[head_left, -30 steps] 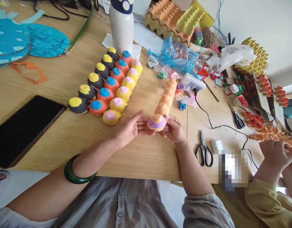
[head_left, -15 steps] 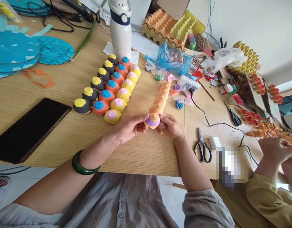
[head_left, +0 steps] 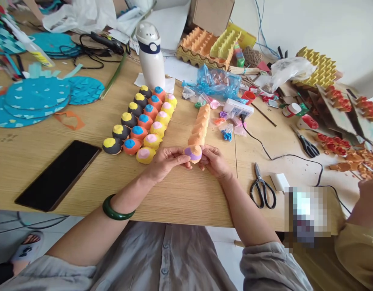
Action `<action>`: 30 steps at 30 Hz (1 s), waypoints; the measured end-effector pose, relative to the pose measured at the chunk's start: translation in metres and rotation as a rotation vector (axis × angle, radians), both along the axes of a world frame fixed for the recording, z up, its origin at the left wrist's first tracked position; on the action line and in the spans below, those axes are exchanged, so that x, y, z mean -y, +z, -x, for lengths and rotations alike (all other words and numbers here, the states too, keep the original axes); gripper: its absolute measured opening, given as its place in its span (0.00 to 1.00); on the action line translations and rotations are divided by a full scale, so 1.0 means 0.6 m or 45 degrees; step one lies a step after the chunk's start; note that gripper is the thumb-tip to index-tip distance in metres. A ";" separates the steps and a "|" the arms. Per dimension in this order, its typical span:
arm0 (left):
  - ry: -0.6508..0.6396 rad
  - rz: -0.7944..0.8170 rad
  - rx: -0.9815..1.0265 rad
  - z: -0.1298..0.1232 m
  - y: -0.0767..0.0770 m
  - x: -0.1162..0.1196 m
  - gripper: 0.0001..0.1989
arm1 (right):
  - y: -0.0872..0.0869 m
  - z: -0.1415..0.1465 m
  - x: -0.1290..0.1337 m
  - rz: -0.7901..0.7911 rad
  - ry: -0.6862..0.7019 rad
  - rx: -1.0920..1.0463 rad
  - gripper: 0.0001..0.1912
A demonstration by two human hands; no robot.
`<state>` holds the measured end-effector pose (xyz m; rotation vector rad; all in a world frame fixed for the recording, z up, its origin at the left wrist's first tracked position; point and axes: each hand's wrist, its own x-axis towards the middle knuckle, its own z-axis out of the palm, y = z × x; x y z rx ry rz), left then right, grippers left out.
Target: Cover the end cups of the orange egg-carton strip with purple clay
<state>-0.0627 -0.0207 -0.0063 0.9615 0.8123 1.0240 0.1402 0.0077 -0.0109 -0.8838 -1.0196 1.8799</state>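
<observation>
Both hands hold the near end of an orange egg-carton strip (head_left: 200,125), a single row of cups pointing away from me. Its nearest cup carries a purple band around an orange centre. My left hand (head_left: 167,162) pinches that cup from the left, thumb on the purple part. My right hand (head_left: 215,161) grips it from the right; some of its fingers are hidden behind the strip. To the left lie finished-looking strips in three colours: a black strip with yellow tops (head_left: 128,120), an orange-red strip with blue tops (head_left: 144,120) and a yellow strip with pink tops (head_left: 157,128).
A black phone (head_left: 58,174) lies at left, scissors (head_left: 262,188) at right. Behind stand a white bottle (head_left: 151,64), a power strip (head_left: 238,107), blue plastic bag (head_left: 217,83), small clay packets (head_left: 227,134) and egg trays (head_left: 201,44). A co-worker's arm (head_left: 368,202) is at far right.
My view has shifted, bringing in more of the table's left side. The left thumb now lies across the purple band. Both hands keep hold of the strip.
</observation>
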 end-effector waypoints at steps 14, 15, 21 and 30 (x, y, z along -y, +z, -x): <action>0.118 0.227 0.140 -0.003 -0.001 -0.013 0.14 | -0.009 -0.009 -0.017 -0.003 -0.224 0.015 0.23; 0.110 0.216 0.124 -0.004 -0.001 -0.011 0.17 | -0.009 -0.008 -0.017 -0.008 -0.238 0.023 0.23; 0.019 0.174 0.020 -0.004 -0.002 -0.005 0.21 | 0.000 -0.001 -0.013 -0.022 -0.248 0.077 0.28; -0.082 0.167 -0.109 -0.003 0.007 0.004 0.18 | 0.015 0.011 -0.014 0.014 -0.241 0.177 0.29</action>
